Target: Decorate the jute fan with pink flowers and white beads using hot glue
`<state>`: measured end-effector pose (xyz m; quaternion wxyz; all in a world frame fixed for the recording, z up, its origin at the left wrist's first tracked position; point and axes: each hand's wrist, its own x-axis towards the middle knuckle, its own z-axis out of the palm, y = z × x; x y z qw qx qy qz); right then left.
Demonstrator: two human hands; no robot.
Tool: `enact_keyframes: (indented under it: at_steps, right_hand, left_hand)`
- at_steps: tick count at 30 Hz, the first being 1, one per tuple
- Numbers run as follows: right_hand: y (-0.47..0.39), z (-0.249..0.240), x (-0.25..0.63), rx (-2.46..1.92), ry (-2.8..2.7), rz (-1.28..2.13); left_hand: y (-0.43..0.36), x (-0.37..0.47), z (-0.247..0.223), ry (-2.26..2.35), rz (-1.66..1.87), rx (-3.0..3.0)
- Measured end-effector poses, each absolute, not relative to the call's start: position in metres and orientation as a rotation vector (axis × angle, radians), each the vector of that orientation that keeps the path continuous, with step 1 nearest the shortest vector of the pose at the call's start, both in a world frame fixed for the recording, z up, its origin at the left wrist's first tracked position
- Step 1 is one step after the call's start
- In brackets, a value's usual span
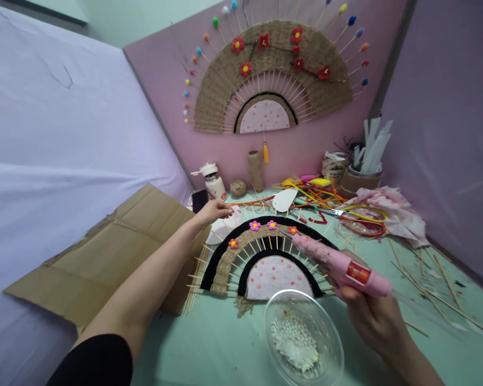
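Note:
A half-made woven fan [241, 256] lies on the green table [209, 343], with black bands, a dotted pink centre, wooden sticks and small pink and red flowers [263, 225] along its top. My right hand [372, 316] grips a pink glue gun [338, 264], nozzle pointing up-left over the fan's right side. My left hand [214, 210] reaches to the far left edge of the fan, fingers extended over white paper pieces [221, 228]; I cannot see anything in it. A clear bowl [304, 338] with white beads and petals sits at the near edge.
A finished fan [271, 80] hangs on the pink back wall. Flat cardboard [116, 241] lies at left. A bottle [215, 182], twine rolls [255, 170], a jar of white strips [366, 171], coloured sticks, red-handled scissors [364, 225] and loose skewers [438, 289] clutter the back and right.

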<state>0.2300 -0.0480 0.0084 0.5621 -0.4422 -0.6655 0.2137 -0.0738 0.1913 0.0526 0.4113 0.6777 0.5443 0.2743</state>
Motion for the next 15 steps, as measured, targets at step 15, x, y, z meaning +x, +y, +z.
enact_keyframes:
  at_steps: [15]
  right_hand:
    - [-0.048, 0.022, 0.227, -1.001, -1.600, 0.285]
  left_hand:
    - [0.159, -0.068, 0.046, 1.472, 1.217, 1.703]
